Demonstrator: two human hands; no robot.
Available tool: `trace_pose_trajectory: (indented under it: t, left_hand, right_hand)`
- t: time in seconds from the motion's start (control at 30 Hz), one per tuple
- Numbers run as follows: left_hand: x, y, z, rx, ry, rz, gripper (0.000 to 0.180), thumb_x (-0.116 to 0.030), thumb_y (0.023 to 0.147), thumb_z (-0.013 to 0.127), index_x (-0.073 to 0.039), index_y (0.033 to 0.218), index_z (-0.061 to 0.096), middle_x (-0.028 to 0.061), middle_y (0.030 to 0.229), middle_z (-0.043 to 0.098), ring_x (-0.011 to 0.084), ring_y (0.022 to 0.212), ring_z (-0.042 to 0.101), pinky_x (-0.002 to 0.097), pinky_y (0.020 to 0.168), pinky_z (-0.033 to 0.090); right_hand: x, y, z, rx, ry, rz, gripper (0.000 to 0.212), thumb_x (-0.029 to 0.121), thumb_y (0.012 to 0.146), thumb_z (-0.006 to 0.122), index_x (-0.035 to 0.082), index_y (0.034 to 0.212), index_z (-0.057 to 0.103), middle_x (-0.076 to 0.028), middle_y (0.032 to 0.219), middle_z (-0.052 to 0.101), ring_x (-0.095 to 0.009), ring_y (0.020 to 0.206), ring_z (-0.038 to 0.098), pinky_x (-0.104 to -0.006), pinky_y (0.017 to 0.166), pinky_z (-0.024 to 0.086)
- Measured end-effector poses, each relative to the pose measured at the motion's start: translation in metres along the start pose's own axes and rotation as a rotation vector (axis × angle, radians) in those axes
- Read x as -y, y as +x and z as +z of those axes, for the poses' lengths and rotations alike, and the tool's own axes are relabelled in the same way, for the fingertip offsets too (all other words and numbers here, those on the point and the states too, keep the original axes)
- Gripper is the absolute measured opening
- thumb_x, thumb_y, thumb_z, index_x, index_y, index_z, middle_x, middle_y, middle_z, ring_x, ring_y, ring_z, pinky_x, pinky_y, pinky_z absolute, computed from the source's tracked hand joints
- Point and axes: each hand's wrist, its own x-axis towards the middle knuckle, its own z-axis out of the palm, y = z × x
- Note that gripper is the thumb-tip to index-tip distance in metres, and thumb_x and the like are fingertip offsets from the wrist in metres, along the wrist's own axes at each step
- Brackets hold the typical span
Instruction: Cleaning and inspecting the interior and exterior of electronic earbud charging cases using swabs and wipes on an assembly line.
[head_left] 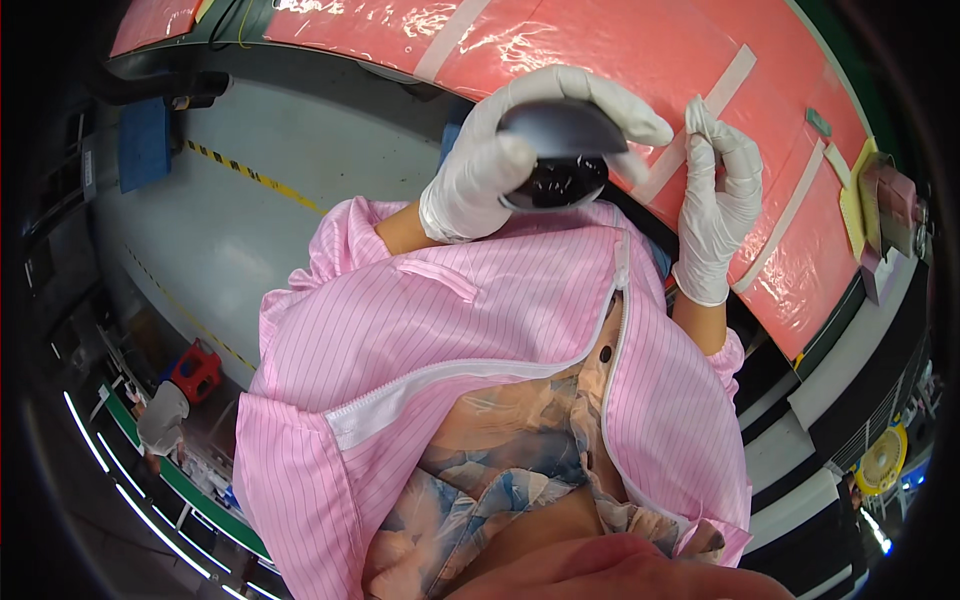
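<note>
A dark, rounded, glossy object (565,130) with a greyish domed upper part and a shiny black lower face is gripped in my white-gloved left hand (480,165). The thumb presses on its near left side, while the other fingers arch over its far edge; their tips are slightly blurred. I cannot tell the object's exact kind. To the right, apart from it, my white-gloved right hand (722,185) is raised over the pink-covered table (640,50). Its thumb and forefinger are pinched together at the top, and whatever may be between them is too small to make out.
Pale tape strips (785,225) cross the shiny table cover. A small green block (818,122), yellow pads (855,200) and a pinkish box (895,205) sit at the right edge. A yellow fan (882,460) stands lower right; a red stool (195,372) is on the grey floor.
</note>
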Motion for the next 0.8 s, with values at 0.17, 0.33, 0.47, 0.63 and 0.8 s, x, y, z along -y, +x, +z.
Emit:
trace_pose_trajectory:
  t: [0.17, 0.33, 0.47, 0.63, 0.8]
  left_hand:
    - [0.002, 0.007, 0.007, -0.377, -0.5, -0.513, 0.078, -0.062, 0.094, 0.025, 0.008, 0.116, 0.053, 0.0258, 0.106, 0.062, 0.0271, 0.073, 0.063, 0.0299, 0.053, 0.049]
    - [0.008, 0.011, 0.025, -0.402, -0.52, -0.627, 0.062, -0.057, 0.097, 0.03, -0.001, 0.101, 0.056, 0.013, 0.081, 0.063, 0.0223, 0.066, 0.063, 0.0299, 0.052, 0.046]
    - [0.015, 0.011, 0.022, -0.5, -0.479, -0.62, 0.057, -0.053, 0.098, 0.029, -0.002, 0.101, 0.055, 0.0123, 0.086, 0.062, 0.0224, 0.066, 0.062, 0.0292, 0.049, 0.043]
    - [0.02, 0.01, 0.001, -0.48, -0.825, -0.688, 0.064, -0.058, 0.095, 0.031, 0.001, 0.106, 0.052, 0.0259, 0.107, 0.059, 0.0297, 0.077, 0.065, 0.0322, 0.057, 0.051]
    - [0.018, 0.011, 0.002, -0.431, -0.857, -0.692, 0.067, -0.056, 0.096, 0.031, 0.006, 0.116, 0.049, 0.0255, 0.11, 0.059, 0.0282, 0.079, 0.063, 0.0311, 0.06, 0.052]
  right_hand:
    - [0.0, 0.014, -0.007, -0.045, 0.064, -0.175, 0.018, -0.004, 0.083, 0.061, 0.003, 0.099, 0.066, -0.006, 0.097, 0.063, -0.014, 0.085, 0.061, -0.0262, 0.07, 0.05]
    - [0.045, 0.051, 0.003, 0.511, -0.506, -0.679, 0.035, 0.008, 0.06, 0.069, 0.01, 0.094, 0.064, -0.007, 0.093, 0.057, -0.026, 0.085, 0.059, -0.0345, 0.072, 0.048]
    - [0.057, 0.05, -0.003, 0.646, -0.833, -0.537, 0.02, 0.009, 0.069, 0.068, 0.011, 0.089, 0.066, -0.005, 0.086, 0.057, -0.024, 0.082, 0.058, -0.0355, 0.073, 0.047]
    - [0.028, 0.051, -0.042, 0.508, -0.572, -0.272, 0.018, -0.003, 0.081, 0.061, 0.004, 0.096, 0.066, -0.008, 0.085, 0.059, -0.023, 0.084, 0.058, -0.0327, 0.075, 0.048]
    - [-0.007, 0.018, -0.027, 0.304, -0.028, -0.07, 0.018, -0.007, 0.082, 0.062, 0.0, 0.098, 0.065, -0.011, 0.093, 0.066, -0.021, 0.084, 0.065, -0.0279, 0.072, 0.052]
